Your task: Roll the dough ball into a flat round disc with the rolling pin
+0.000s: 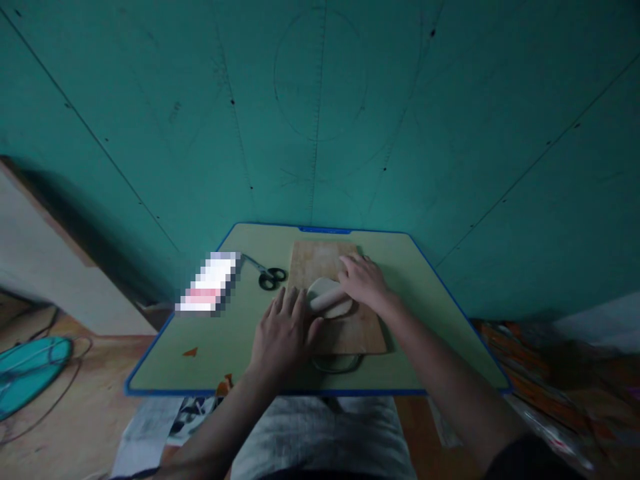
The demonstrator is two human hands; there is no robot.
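A pale rolling pin (pixel 327 299) lies slantwise across a flattened round of dough (pixel 341 310). Under the dough is a wooden cutting board (pixel 323 257). My left hand (pixel 285 330) rests on the pin's near left end, fingers stretched forward and thumb apart. At the far right end, my right hand (pixel 365 277) lies over the pin with its fingers extended past it. Both palms hide the ends of the pin. Neither hand is wrapped round it as far as I can see.
The small table (pixel 400 253) has a blue rim and touches a green wall (pixel 320 133). Black-handled scissors (pixel 270 275) lie left of the board beside a pixelated phone-like shape (pixel 210 283). Orange scraps (pixel 190 352) are near the front left. A cord loop (pixel 337 367) shows below the board.
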